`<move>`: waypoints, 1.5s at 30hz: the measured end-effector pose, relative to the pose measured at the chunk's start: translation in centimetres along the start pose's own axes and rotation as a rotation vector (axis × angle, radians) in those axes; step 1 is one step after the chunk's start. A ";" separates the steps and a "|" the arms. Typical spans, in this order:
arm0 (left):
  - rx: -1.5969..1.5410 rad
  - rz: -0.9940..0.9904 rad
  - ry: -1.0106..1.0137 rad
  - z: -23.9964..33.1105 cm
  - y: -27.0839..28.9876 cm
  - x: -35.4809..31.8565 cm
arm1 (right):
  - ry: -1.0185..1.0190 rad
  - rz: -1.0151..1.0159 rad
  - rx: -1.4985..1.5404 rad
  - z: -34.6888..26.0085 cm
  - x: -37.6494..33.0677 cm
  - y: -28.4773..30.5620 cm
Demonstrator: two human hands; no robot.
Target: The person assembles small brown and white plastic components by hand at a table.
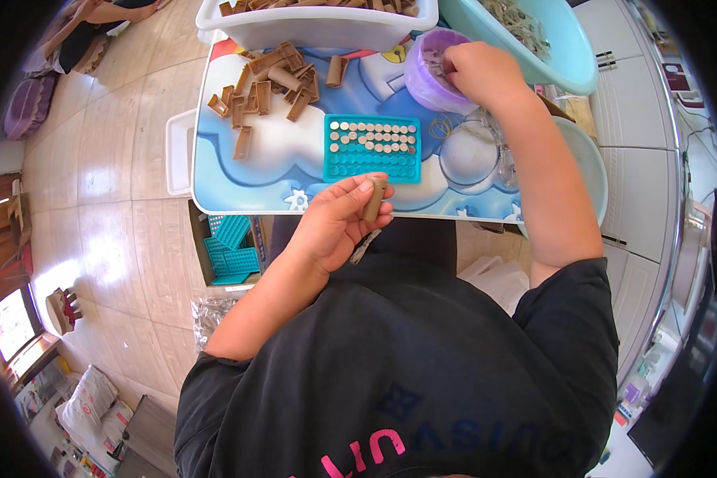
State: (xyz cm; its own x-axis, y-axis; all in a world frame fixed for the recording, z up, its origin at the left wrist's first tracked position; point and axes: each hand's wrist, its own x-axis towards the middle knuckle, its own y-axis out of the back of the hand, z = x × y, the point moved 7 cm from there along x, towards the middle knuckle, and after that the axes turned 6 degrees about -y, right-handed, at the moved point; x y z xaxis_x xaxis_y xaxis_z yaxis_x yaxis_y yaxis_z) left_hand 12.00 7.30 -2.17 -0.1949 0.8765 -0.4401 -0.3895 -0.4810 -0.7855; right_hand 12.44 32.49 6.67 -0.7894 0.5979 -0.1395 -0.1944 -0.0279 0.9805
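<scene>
My left hand (338, 215) is closed round a brown plastic casing (374, 199), long and rounded, held upright in front of the table's near edge. Over the purple bucket (430, 92) my right hand (479, 70) reaches in, its fingers curled and partly hidden among small greyish pieces; what they grip does not show. Between the hands lies a teal tray (332, 171) with rows of round wells. Small silvery discs (374, 129) fill many of its upper wells. Several more brown casings (275, 84) lie in a loose pile at the table's far left.
A white tub (319, 33) of brown pieces stands at the back, beside a light-blue basin (577, 68) of greyish bits. A clear round lid-like thing (468, 155) and thin rubber bands (440, 127) lie right of the tray. More teal trays (233, 251) sit in a box below left.
</scene>
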 end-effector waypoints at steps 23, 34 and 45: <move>-0.002 0.009 0.007 0.0 -0.5 0.1 | -0.127 0.122 1.192 3.9 -2.2 0.1; -0.084 -0.050 -0.006 0.5 -1.3 0.0 | 0.016 0.448 1.204 4.1 -2.7 0.1; -0.202 -0.108 -0.084 0.7 -1.5 0.0 | 0.256 0.590 1.335 -7.3 -15.2 -0.3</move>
State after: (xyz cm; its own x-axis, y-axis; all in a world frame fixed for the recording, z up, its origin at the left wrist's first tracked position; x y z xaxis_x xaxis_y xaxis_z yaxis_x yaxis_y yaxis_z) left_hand 11.92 8.01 -0.70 -0.2397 0.9173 -0.3179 -0.2261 -0.3712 -0.9006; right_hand 20.26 17.61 7.50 -0.6682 0.6044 0.4338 0.7378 0.6135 0.2816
